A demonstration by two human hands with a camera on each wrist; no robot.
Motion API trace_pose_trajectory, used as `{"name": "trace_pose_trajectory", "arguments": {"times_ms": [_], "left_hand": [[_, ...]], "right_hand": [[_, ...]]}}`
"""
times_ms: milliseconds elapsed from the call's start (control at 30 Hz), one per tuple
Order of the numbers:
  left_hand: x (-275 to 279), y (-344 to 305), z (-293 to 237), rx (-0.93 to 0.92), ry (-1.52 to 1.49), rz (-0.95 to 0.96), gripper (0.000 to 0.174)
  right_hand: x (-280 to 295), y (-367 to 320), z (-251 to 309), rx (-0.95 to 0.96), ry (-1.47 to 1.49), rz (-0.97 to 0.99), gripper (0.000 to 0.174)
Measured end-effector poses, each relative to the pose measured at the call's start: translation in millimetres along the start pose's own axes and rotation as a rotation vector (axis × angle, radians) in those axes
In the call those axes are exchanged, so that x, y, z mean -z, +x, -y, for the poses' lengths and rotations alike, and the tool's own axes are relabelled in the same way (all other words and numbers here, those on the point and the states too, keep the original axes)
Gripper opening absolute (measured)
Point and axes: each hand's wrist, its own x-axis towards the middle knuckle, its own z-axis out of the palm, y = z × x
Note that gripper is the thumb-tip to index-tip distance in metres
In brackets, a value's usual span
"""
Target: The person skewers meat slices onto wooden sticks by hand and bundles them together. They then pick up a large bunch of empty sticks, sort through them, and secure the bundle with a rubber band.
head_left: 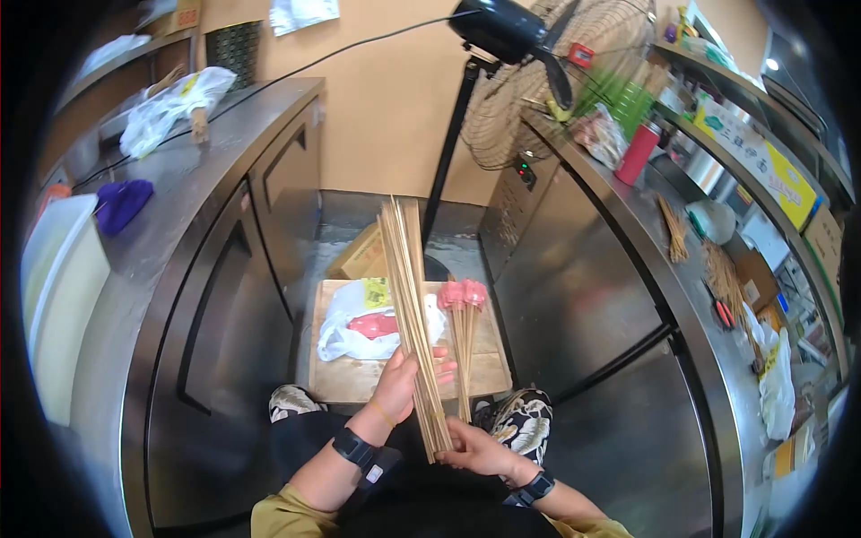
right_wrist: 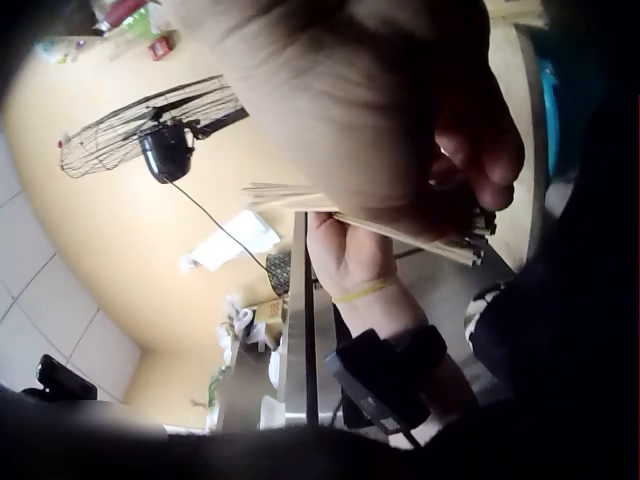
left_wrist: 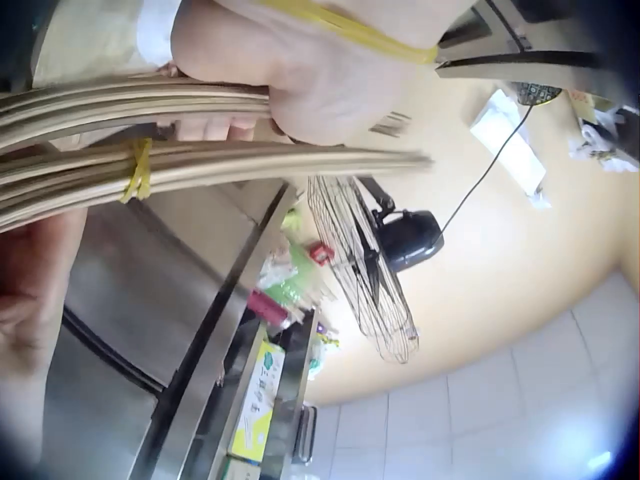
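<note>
A long bundle of thin wooden sticks (head_left: 411, 305) slants up over the board in the head view. The left hand (head_left: 399, 384) supports its middle, thumb on the near side and fingers extended behind it. Around the bottom end, the right hand (head_left: 480, 450) curls its fingers and thumb. In the left wrist view a yellow band (left_wrist: 138, 170) circles some of the sticks (left_wrist: 220, 165). Several sticks with pink tops (head_left: 463, 296) lie on the wooden board (head_left: 359, 386), right of the bundle. Left of it, a pink piece (head_left: 372, 325) rests on a white plastic bag (head_left: 336, 336).
A cardboard box (head_left: 359, 255) sits behind the board, beside a standing fan (head_left: 556, 81). Steel counters flank both sides; the left one (head_left: 260, 117) bears a plastic bag and purple cloth (head_left: 123, 204), the right one a red bottle (head_left: 637, 154) and loose sticks (head_left: 673, 229).
</note>
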Motion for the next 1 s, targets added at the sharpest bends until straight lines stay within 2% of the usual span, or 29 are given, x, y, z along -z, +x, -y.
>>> {"name": "trace_pose_trajectory", "arguments": {"times_ms": [67, 167, 367, 467, 567, 667, 733, 800, 867, 933, 1000], "left_hand": [[8.9, -7.3, -3.2, -0.047, 0.045, -0.032, 0.032], [20.2, -19.3, -4.9, -0.093, 0.083, -0.063, 0.030], [23.0, -28.3, 5.9, -0.148, 0.121, -0.141, 0.028], [19.6, -26.8, 13.5, -0.235, 0.125, -0.140, 0.023], [24.6, -23.6, 13.3, -0.155, 0.104, -0.134, 0.021], [24.8, -25.9, 4.4, -0.080, 0.002, -0.108, 0.021], [24.8, -25.9, 4.7, -0.100, 0.020, -0.089, 0.020], [25.9, -29.7, 9.3, -0.088, 0.003, -0.099, 0.020], [32.9, -26.9, 10.7, -0.073, -0.045, -0.170, 0.018], [33.8, -28.7, 5.6, -0.112, -0.079, -0.156, 0.019], [33.8, -30.6, 5.3, -0.079, -0.062, -0.194, 0.019]], "right_hand": [[-6.0, 9.5, 1.6, 0.005, 0.010, 0.044, 0.036], [-7.2, 14.6, 7.5, -0.114, 0.042, 0.112, 0.037], [-12.6, 19.5, 0.0, -0.051, -0.039, 0.129, 0.035], [-11.5, 22.9, -13.1, 0.055, -0.163, 0.076, 0.033], [-11.9, 16.7, 16.8, -0.004, -0.384, 0.054, 0.029], [-7.2, 17.9, 18.0, 0.039, -0.241, -0.095, 0.027], [-3.5, 19.3, 27.3, 0.285, -0.441, -0.298, 0.037], [-4.9, 25.2, 31.0, 0.402, -0.444, -0.343, 0.035], [-7.3, 28.2, 35.3, 0.486, -0.640, -0.369, 0.033], [-11.7, 32.8, 28.8, 0.568, -0.616, -0.349, 0.029], [-13.1, 32.4, 24.7, 0.553, -0.590, -0.344, 0.027]]}}
